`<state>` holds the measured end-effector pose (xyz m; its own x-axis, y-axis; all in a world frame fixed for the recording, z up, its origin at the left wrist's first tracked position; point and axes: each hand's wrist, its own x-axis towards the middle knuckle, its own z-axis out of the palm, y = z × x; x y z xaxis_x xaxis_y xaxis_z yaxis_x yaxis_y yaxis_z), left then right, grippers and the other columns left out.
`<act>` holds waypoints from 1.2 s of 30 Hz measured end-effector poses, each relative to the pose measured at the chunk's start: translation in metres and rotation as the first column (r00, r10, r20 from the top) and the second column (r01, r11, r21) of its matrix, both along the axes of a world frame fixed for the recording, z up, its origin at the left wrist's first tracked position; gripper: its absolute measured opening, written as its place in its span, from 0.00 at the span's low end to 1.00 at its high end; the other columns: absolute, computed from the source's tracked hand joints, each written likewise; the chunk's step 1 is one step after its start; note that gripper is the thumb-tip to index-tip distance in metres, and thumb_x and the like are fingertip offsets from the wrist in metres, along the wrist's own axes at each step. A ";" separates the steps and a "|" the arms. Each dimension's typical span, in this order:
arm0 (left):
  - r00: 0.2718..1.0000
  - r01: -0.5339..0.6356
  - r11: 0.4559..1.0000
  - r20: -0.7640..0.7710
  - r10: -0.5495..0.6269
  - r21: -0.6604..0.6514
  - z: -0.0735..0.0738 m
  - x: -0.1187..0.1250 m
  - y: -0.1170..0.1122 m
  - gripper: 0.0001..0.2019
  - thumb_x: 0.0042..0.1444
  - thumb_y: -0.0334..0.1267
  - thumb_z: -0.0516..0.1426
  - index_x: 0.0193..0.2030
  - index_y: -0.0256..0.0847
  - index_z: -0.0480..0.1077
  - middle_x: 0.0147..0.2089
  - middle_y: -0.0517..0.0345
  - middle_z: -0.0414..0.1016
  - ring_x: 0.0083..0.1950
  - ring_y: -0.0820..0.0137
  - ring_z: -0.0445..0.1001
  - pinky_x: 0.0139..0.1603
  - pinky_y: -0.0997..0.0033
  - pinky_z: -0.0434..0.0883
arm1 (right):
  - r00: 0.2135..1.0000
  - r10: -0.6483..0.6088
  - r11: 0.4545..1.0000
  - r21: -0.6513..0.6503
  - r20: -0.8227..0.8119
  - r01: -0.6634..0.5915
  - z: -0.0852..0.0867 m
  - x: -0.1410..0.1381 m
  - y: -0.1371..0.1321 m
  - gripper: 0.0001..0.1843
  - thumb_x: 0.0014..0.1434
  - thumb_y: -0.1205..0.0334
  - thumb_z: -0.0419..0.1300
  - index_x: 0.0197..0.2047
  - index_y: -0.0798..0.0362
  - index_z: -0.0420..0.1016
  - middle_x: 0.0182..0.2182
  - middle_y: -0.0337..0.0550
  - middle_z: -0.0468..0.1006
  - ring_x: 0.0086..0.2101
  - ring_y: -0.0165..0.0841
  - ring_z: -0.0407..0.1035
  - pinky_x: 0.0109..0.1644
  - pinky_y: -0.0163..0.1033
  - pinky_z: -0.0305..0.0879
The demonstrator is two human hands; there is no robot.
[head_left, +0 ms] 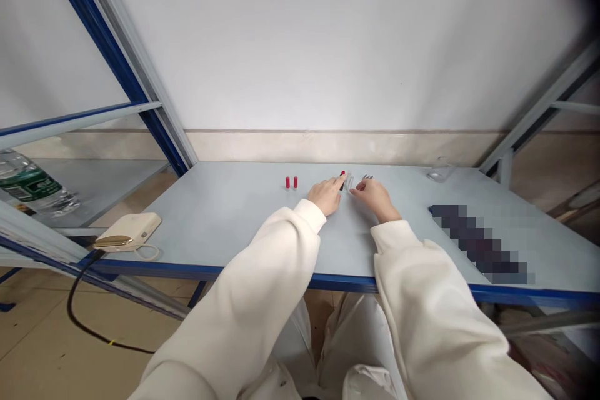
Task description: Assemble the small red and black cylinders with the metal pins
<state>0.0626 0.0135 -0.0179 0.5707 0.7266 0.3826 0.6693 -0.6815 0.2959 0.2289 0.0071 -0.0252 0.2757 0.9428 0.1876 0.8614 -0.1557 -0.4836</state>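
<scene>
While fingers meet, red-capped tube (345,180) roughly upright.

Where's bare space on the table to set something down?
Free: the wide stretch between the beige device and the left hand, in front of the two red caps. Crowded: around both hands, the right hand among small parts.

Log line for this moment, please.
left hand: on red-tipped piece | right hand: by clear piece | two red caps: apart, left
</scene>
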 end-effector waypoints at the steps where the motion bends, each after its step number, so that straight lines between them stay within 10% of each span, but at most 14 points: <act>1: 1.000 -0.026 1.000 -0.013 0.026 0.011 0.000 0.005 0.002 0.26 0.54 0.28 0.52 0.61 0.40 0.58 0.49 0.46 0.72 0.48 0.60 0.72 0.48 0.61 0.68 | 1.000 0.001 1.000 0.010 -0.005 -0.001 -0.004 -0.001 0.002 0.12 0.51 0.57 0.58 0.35 0.56 0.75 0.34 0.50 0.79 0.35 0.38 0.71 0.34 0.37 0.59; 24: 0.977 -0.124 0.987 0.163 0.139 -0.097 0.000 -0.020 0.018 0.09 0.53 0.31 0.54 0.39 0.42 0.73 0.37 0.56 0.76 0.36 0.69 0.73 0.40 0.69 0.68 | 0.999 -0.001 1.000 0.026 -0.050 0.002 -0.009 -0.013 0.011 0.11 0.54 0.59 0.56 0.38 0.54 0.75 0.40 0.49 0.77 0.42 0.38 0.69 0.42 0.38 0.58; 36: 0.748 -0.144 0.980 0.633 0.200 -0.139 -0.008 -0.033 0.009 0.07 0.51 0.34 0.57 0.37 0.41 0.73 0.33 0.58 0.76 0.27 0.76 0.67 0.35 0.73 0.68 | 0.935 0.354 0.920 0.187 -0.025 -0.343 -0.008 -0.019 0.003 0.10 0.53 0.69 0.56 0.38 0.53 0.75 0.35 0.44 0.79 0.35 0.33 0.71 0.41 0.36 0.63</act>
<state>0.0292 0.0221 -0.0260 0.0740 0.8308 0.5516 0.4071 -0.5301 0.7438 0.2100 0.0105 -0.0336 -0.0491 0.9343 0.3532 0.8156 0.2417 -0.5258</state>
